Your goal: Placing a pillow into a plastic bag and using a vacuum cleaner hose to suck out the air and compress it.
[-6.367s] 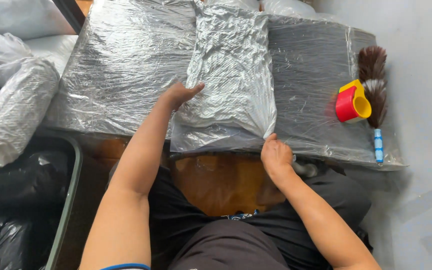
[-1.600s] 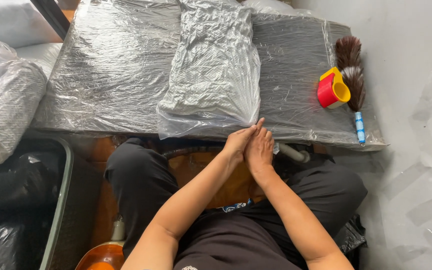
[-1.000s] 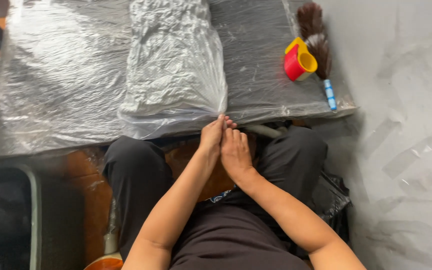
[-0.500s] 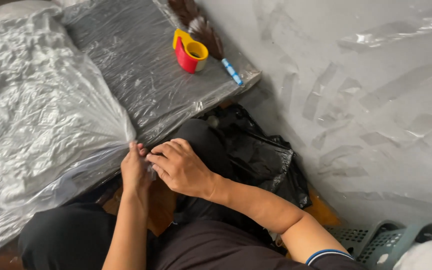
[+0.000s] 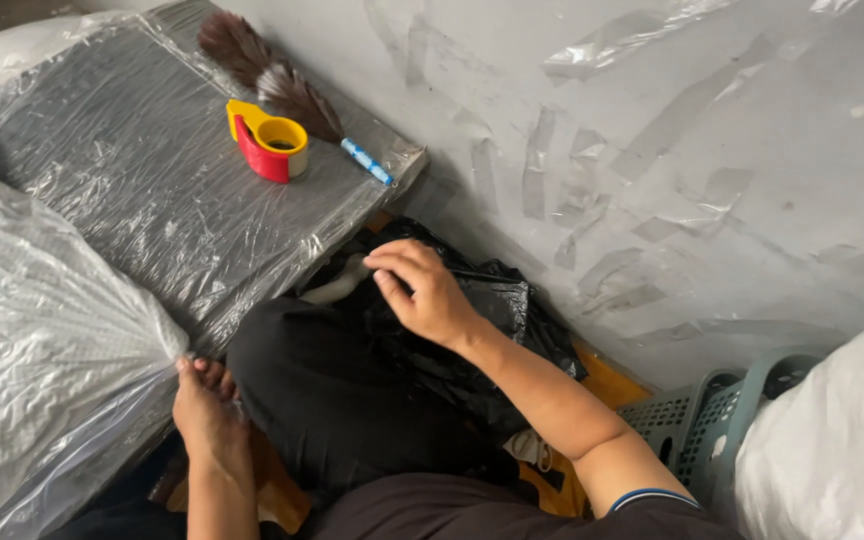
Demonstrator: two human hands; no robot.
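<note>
Clear plastic bag (image 5: pixel 42 370), its gathered neck pinched shut in the left hand (image 5: pixel 207 405); the right hand (image 5: pixel 422 290), fingers curled, touches a black bag (image 5: pixel 497 300) beside the counter (image 5: pixel 132 180).

The person is wearing black trousers (image 5: pixel 352 400) and a dark short-sleeved top (image 5: pixel 512 510) whose right sleeve is showing a thin blue-and-white edge at five o'clock, leaving both forearms, the left hand (image 5: pixel 207 410) and the right hand (image 5: pixel 422 290) bare.

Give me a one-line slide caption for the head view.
Left hand pinches the gathered neck of a clear plastic bag; right hand reaches into a black bag.
</note>
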